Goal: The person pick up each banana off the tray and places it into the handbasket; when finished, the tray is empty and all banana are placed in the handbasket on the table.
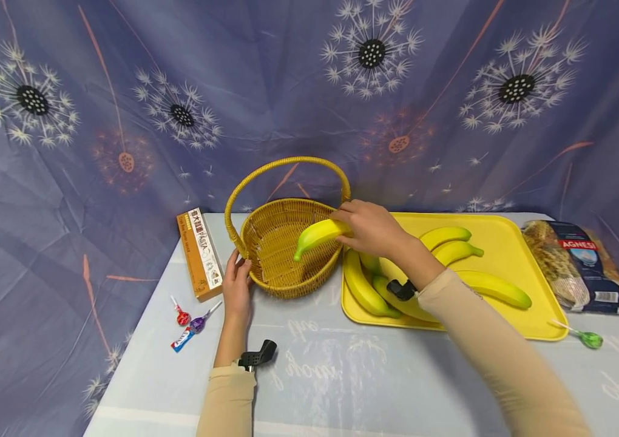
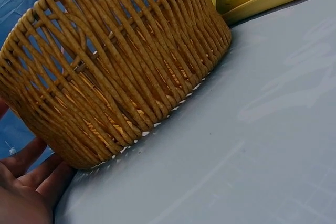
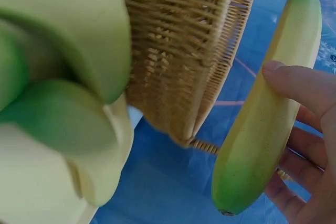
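Observation:
My right hand (image 1: pixel 372 227) pinches a yellow banana with green ends (image 3: pixel 268 103) between thumb and fingers. The banana's tip points down over the inside of a yellow wicker basket (image 1: pixel 273 243), and I see no other fruit within. At the basket's left side, below the foot of its arched handle (image 1: pixel 287 161), my left hand (image 1: pixel 236 285) touches the outer wall. Its fingers (image 2: pixel 44 174) lie fairly straight against the weave in the left wrist view. Several more bananas (image 1: pixel 364 288) rest on a yellow tray (image 1: pixel 536 303), partly hidden by my right arm.
Left of the basket lies a pasta box (image 1: pixel 200 252), with a red lollipop (image 1: pixel 182 317), a purple lollipop (image 1: pixel 197 325) and a small blue-red packet (image 1: pixel 181 340) nearby. A pasta bag (image 1: pixel 582 267) and a green lollipop (image 1: pixel 590 339) lie right of the tray. Behind hangs a patterned curtain (image 1: pixel 282 103).

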The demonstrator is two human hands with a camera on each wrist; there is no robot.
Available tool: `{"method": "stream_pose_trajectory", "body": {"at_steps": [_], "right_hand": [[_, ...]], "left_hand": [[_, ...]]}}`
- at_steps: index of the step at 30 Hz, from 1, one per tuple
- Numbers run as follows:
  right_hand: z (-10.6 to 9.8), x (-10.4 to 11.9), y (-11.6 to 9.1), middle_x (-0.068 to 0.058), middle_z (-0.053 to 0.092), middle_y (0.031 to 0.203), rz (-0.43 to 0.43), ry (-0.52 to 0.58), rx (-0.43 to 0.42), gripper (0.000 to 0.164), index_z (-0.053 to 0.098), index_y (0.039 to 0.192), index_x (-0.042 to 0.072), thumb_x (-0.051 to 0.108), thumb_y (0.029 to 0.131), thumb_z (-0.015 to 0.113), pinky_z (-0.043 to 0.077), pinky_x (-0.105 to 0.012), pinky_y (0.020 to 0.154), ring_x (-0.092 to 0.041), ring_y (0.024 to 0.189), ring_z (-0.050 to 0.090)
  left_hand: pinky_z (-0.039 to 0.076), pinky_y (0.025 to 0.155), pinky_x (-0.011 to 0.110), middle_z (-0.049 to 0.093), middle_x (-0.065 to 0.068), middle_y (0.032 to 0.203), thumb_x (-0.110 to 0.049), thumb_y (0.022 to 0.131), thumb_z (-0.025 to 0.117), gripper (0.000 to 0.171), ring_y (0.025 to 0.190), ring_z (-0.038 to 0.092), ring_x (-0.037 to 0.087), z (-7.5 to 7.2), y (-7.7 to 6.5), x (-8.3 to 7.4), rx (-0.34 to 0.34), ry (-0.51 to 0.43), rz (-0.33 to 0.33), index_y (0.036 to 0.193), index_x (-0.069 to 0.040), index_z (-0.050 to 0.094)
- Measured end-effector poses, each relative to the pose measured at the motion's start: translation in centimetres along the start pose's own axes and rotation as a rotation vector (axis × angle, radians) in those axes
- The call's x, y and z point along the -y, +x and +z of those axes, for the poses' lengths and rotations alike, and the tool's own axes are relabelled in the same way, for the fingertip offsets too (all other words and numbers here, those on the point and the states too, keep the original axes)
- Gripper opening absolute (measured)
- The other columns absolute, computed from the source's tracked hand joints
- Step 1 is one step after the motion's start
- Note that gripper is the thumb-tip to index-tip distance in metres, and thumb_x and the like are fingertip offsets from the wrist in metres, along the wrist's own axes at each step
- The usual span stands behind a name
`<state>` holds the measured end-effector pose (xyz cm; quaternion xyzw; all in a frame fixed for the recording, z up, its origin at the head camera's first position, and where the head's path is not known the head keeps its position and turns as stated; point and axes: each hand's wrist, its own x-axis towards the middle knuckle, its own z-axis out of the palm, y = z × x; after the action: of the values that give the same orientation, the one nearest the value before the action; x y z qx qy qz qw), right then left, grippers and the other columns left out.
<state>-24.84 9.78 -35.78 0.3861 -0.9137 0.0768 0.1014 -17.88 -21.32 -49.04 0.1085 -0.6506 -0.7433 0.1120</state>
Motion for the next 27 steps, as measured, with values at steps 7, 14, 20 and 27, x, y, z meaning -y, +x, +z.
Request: {"method": "stream_pose_trajectory", "body": {"at_steps": [7,14,20,27], "right_hand": [[0.7,1.2,3.1,-0.002,0.059,0.111,0.014,-0.017,0.072,0.049,0.061,0.128,0.019,0.039,0.085,0.073,0.051,-0.039,0.076,-0.022,0.097,0.056],[1.1,1.5,5.8,0.000,0.059,0.114,0.064,-0.041,0.139,0.049,0.059,0.131,0.022,0.038,0.086,0.071,0.052,-0.038,0.069,-0.019,0.098,0.058],[1.6,2.0,8.1,-0.004,0.059,0.117,0.065,-0.009,0.198,0.048,0.060,0.129,0.018,0.037,0.086,0.071,0.051,-0.040,0.074,-0.022,0.100,0.057],[2.2,1.8,10.3,0.000,0.057,0.104,0.150,-0.038,0.242,0.035,0.063,0.116,0.017,0.034,0.086,0.071,0.048,-0.039,0.073,-0.020,0.094,0.055]], "left_hand": [[0.040,0.102,0.038,0.041,0.004,0.145,-0.026,0.099,0.052,0.051,0.129,0.041,0.016,0.1,-0.4,0.6,-0.017,0.001,-0.010,0.148,-0.028,0.039],[0.043,0.099,0.036,0.046,0.004,0.140,-0.030,0.097,0.056,0.051,0.124,0.047,0.017,0.3,-0.6,0.7,-0.041,-0.020,0.018,0.146,-0.030,0.043],[0.041,0.102,0.041,0.043,0.008,0.143,-0.023,0.098,0.054,0.053,0.127,0.044,0.023,0.0,-0.4,0.4,-0.030,-0.052,-0.005,0.148,-0.027,0.039],[0.041,0.102,0.041,0.045,0.010,0.140,-0.018,0.098,0.053,0.052,0.125,0.046,0.026,0.1,0.1,0.2,-0.010,-0.093,0.013,0.148,-0.025,0.040]]}}
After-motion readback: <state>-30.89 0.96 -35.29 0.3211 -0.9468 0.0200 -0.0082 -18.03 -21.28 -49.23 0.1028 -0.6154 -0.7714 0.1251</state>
